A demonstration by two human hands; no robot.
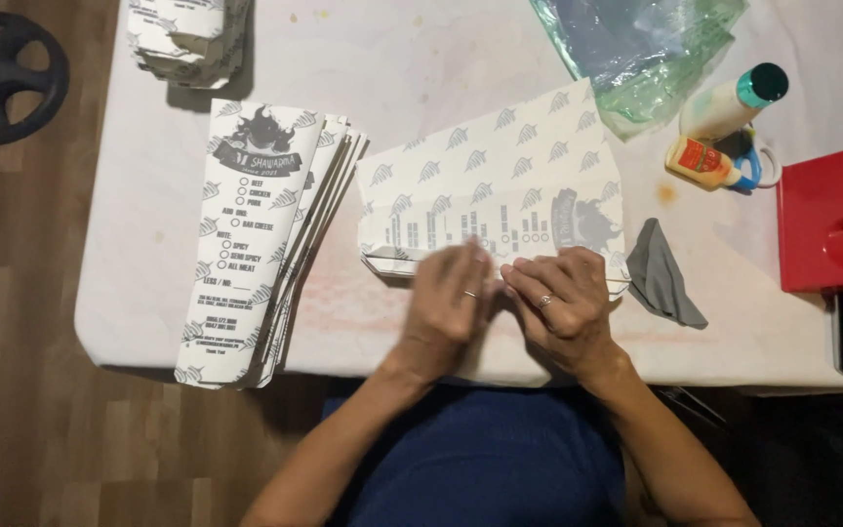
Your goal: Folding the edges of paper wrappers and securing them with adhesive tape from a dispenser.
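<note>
single head-worn view, straight down and close over the table (148, 293) edge

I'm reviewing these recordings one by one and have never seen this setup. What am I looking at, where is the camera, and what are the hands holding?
There is one picture, taken by a camera worn on a person's head, looking down at their own two bare hands over a white-covered table. The left hand and right hand both press on the near edge of a flat printed paper sheet; neither lifts anything. To the left lies a fanned stack of similar printed sheets, with another pile at the far edge. On the right are a grey cloth, a small glue bottle, a white bottle with a teal cap, a clear plastic bag and a red box.
</note>
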